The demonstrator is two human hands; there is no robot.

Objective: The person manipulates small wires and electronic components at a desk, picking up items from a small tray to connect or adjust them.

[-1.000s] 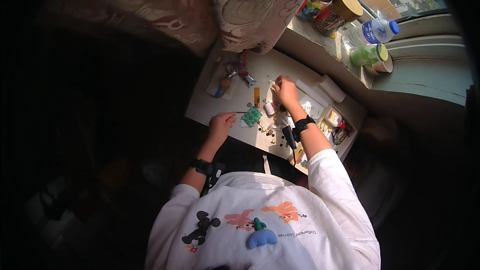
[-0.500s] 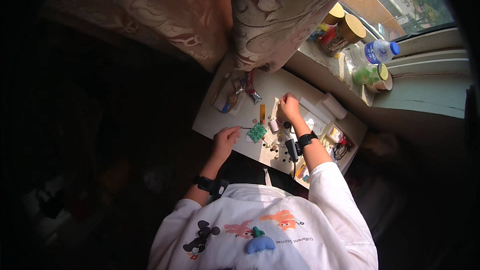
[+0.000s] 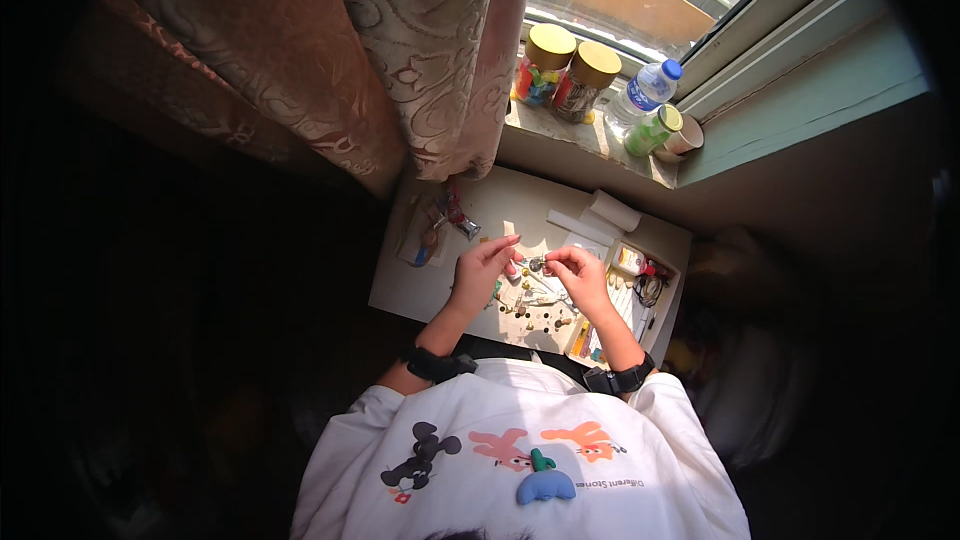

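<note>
Both my hands are close together over the middle of a white table (image 3: 385, 285). My left hand (image 3: 478, 275) has its thumb and fingers drawn together; anything in them is too small to make out. Across a narrow gap, my right hand (image 3: 582, 275) pinches at its fingertips, near a small dark round piece (image 3: 536, 264); what it grips is unclear. A small white and pink bottle (image 3: 514, 270) stands partly behind my left fingers. Just below that hand, a green piece (image 3: 497, 288) is mostly hidden. Several tiny dark and gold bits (image 3: 530, 316) lie scattered nearer me.
An open compartment at the table's right holds a white bottle (image 3: 630, 259) and a black cable (image 3: 650, 289). Behind it lies a white roll (image 3: 614, 210). Wrapped packets (image 3: 462, 223) lie at the left. Jars (image 3: 586, 80) and a water bottle (image 3: 645, 93) line the sill; a curtain (image 3: 430, 50) hangs at the left.
My left hand has moved right and forward, covering most of the green piece. My right hand has come back toward it, so the two now nearly meet. The whole view has turned.
</note>
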